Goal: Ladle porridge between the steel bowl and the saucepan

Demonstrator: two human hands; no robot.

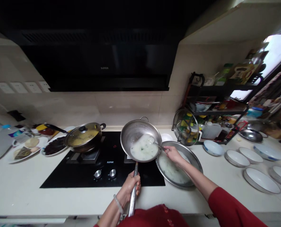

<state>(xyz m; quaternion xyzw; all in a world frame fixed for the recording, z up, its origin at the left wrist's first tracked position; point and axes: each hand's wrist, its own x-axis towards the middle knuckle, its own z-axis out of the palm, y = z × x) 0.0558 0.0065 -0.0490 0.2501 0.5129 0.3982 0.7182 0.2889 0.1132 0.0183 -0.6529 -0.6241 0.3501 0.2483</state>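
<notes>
Head view, wok [140, 138] handle in left fingers [131, 183]

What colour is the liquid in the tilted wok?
Milky white with pale green flecks, in the wok; seen in the head view.

Pale countertop [24, 186] with black cooktop [83, 176] set near its middle. Toward the right edge, white bowls [261, 181] (several, apart) and a steel basin [192, 160]; toward the left edge, plates of food [24, 151].
</notes>
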